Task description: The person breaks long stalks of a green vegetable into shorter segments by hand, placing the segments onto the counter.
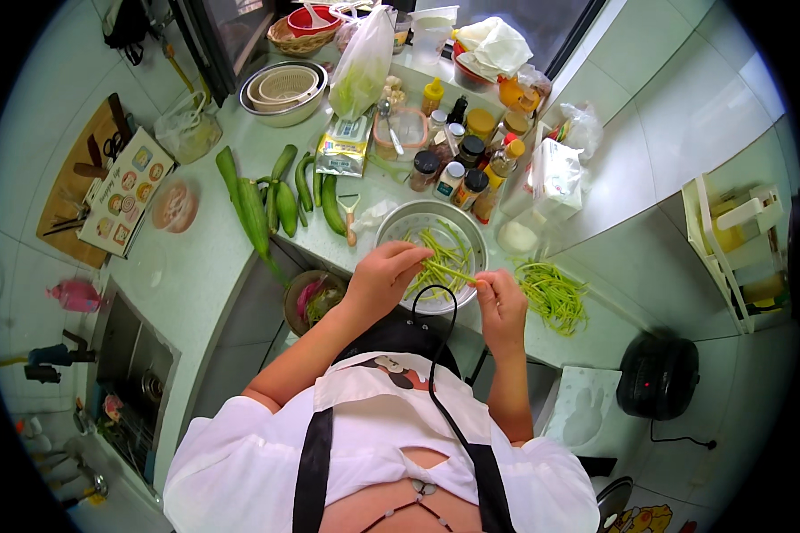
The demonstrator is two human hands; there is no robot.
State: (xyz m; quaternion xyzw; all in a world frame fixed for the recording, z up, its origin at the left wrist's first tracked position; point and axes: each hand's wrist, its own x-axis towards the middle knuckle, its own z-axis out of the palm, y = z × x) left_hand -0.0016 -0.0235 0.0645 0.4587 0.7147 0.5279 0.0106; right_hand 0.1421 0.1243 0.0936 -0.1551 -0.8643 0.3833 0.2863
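Observation:
Both my hands pinch one thin green stem, stretched between them over a round metal bowl. My left hand is closed on the stem's left end above the bowl's near left side. At the other end, the fingertips of my right hand are closed by the bowl's right rim. Cut lengths of the same green stems lie loose inside the bowl. To the right of my right hand, a pile of longer green stems rests on the counter.
Left of the bowl lie a wooden-handled peeler and several long green vegetables. Seasoning jars crowd the counter behind it. A scrap bin stands below the counter edge. The sink is far left, a black cooker right.

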